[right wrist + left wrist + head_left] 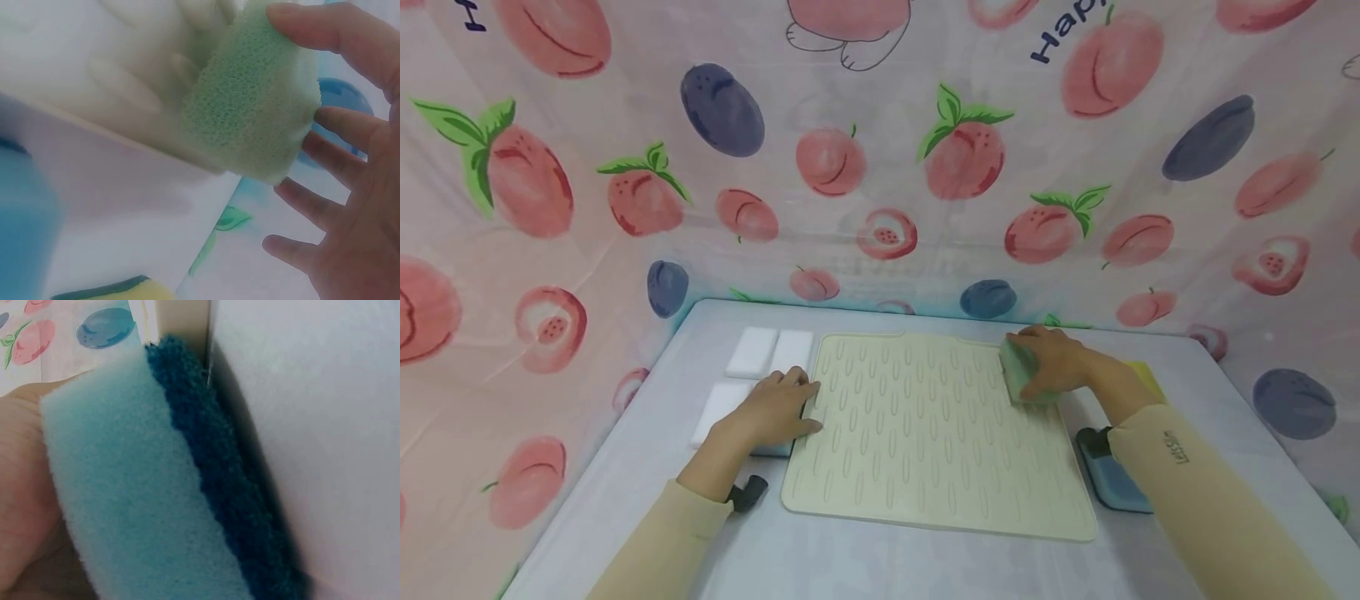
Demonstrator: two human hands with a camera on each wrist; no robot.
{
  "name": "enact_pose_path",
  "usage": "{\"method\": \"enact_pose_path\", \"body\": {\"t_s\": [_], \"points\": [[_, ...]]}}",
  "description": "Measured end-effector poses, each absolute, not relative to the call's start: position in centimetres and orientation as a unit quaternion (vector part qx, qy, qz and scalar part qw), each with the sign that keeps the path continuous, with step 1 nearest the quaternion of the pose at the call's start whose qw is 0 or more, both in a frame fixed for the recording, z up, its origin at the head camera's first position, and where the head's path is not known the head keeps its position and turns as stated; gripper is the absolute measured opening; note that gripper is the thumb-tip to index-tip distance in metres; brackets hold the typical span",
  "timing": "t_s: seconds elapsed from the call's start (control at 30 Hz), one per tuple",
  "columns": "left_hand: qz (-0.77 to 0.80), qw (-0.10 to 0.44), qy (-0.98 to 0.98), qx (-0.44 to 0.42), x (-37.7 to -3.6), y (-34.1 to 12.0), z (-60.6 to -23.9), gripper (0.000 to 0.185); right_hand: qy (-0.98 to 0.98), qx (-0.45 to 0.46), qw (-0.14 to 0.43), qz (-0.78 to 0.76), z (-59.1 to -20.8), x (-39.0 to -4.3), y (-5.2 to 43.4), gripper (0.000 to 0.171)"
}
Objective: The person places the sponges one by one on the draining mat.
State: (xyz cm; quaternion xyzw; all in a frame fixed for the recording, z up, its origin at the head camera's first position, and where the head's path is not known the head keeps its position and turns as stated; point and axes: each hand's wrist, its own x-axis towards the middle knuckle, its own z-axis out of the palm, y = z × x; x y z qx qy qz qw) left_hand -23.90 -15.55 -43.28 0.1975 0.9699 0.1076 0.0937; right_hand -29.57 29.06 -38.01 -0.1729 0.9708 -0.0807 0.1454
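My right hand (1052,360) holds a soft green sponge (1019,372) on the pale bumpy rubber mat (925,433), middle right of the frame. My left hand (771,408) lies flat, fingers straight, at the mat's left edge on a blue sponge (125,487).

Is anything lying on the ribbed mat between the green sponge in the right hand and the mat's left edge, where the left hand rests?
Nothing visible does. The right hand holds the green sponge at the far right corner of the ribbed mat, whose surface is bare across to the left hand. The white blocks lie off the mat.
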Motion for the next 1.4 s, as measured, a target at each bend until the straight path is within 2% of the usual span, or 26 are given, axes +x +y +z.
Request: {"method": "enact_pose_path", "body": {"t_s": [1.4], "points": [[0.104, 0.094, 0.970, 0.198, -23.9, -15.5, -43.2, 0.070, 0.967, -0.173, 0.163, -0.086, -39.9, -30.9, 27.9, 0.103]]}}
